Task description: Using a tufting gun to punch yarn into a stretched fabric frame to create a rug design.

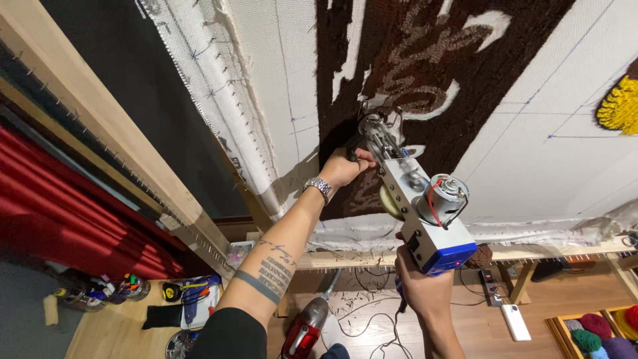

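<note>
At the far left hangs a red curtain (60, 233), and beside it a pale wooden frame beam (106, 126) studded with small nails slants across the view. Below, on the wooden floor (113, 329), lie a yellow tape measure (174, 291) and jars of markers (126, 287). Stretched on the frame is the white backing cloth (531, 153), marked with thin blue grid lines and partly filled with dark brown tufted pile (465, 80); a patch of yellow pile (619, 106) shows at the right edge. The left hand (342, 167), with a metal wristwatch (319, 187) and a tattooed forearm, is curled tight around the front handle of the tufting gun (415, 206), fingers closed on it just beside the cloth. The gun's needle end presses against the brown pile near the middle of the cloth, its silver body, exposed motor and blue base angling down toward the right hand (422, 286), which wraps its fingers closed around the rear grip below the blue base. Under the hands a red handheld vacuum (306, 332) lies on the floor among loose cables. Farther right are a white phone-like device (515, 322) on the floor and a wooden box holding balls of yarn (598, 332) in red, green and purple.
</note>
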